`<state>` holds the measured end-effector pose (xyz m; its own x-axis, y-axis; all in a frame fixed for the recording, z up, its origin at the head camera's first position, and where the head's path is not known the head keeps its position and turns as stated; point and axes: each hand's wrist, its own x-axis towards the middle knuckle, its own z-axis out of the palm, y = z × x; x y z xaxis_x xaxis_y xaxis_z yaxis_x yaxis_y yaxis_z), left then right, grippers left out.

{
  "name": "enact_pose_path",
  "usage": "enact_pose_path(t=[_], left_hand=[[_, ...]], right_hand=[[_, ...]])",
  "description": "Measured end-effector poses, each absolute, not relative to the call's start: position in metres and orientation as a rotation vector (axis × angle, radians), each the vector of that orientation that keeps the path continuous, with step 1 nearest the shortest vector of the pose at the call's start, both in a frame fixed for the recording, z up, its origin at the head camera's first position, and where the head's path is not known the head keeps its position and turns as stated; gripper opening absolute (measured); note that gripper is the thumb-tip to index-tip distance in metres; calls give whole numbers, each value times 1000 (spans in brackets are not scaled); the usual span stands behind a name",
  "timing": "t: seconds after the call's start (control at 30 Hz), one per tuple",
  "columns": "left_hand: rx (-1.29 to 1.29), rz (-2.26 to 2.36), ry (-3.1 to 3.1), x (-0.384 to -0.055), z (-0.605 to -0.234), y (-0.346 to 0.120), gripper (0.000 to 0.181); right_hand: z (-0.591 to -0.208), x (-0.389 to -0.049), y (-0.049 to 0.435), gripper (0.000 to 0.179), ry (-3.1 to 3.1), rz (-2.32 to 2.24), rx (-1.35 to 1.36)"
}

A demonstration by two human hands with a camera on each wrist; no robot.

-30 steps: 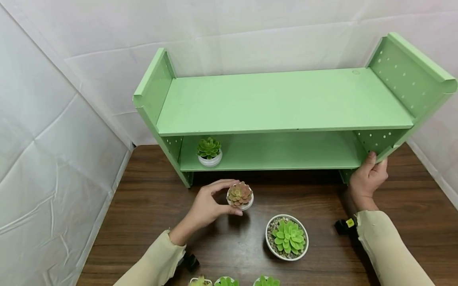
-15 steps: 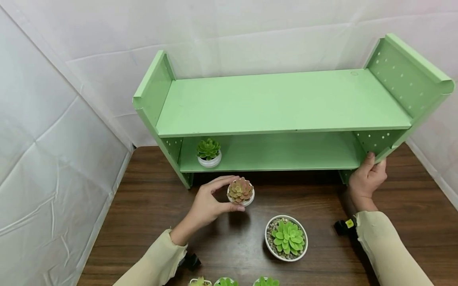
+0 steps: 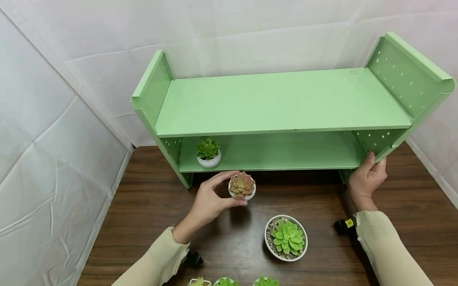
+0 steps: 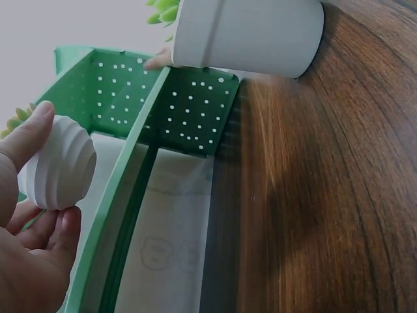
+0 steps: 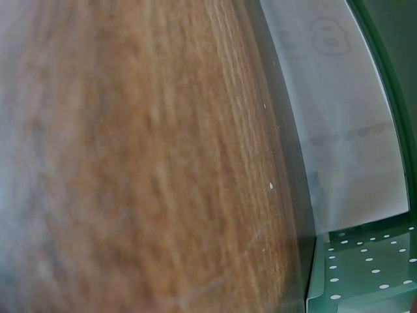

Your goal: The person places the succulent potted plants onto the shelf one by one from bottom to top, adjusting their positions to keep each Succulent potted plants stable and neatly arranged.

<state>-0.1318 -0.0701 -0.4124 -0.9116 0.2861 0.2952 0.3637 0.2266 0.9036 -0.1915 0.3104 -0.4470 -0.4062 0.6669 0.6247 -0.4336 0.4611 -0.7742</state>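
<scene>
My left hand [image 3: 208, 203] holds a small reddish succulent [image 3: 242, 186] in a white pot between thumb and fingers, raised above the table in front of the shelf. In the left wrist view its ribbed white pot [image 4: 64, 163] sits in the fingers. My right hand [image 3: 367, 180] grips the lower front edge of the right side panel of the green two-tier shelf [image 3: 282, 103]. On the lower tier, at the left end, stands a green succulent [image 3: 208, 150] in a white pot. The right wrist view shows mostly table and the shelf's underside.
A larger green succulent [image 3: 287, 238] in a round pot with pebbles stands on the wooden table [image 3: 136, 222], between the arms. Several more small succulents [image 3: 266, 281] show at the bottom edge, partly cut off. White cloth walls [image 3: 100, 47] stand behind and at the sides.
My left hand has moved slightly forward and right with the reddish succulent, toward the lower tier. The right hand keeps its hold on the shelf.
</scene>
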Motion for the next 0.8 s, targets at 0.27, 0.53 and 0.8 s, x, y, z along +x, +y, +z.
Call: enact_pose_path(t=[0.27,0.53,0.8], left_hand=[[-613,-1777,-2428,-133,-408,-67,66],[-588,-1766,-2424,-135,-407,-65,68],[-515,-1847,-2442,-136,-402,-61,69]], right_hand=[[-447,-192,311,27,-1563,1211,-195],[-448,-192,312,27,-1577,1210,-216],[-448,-193,310,27,-1580,1209,-223]])
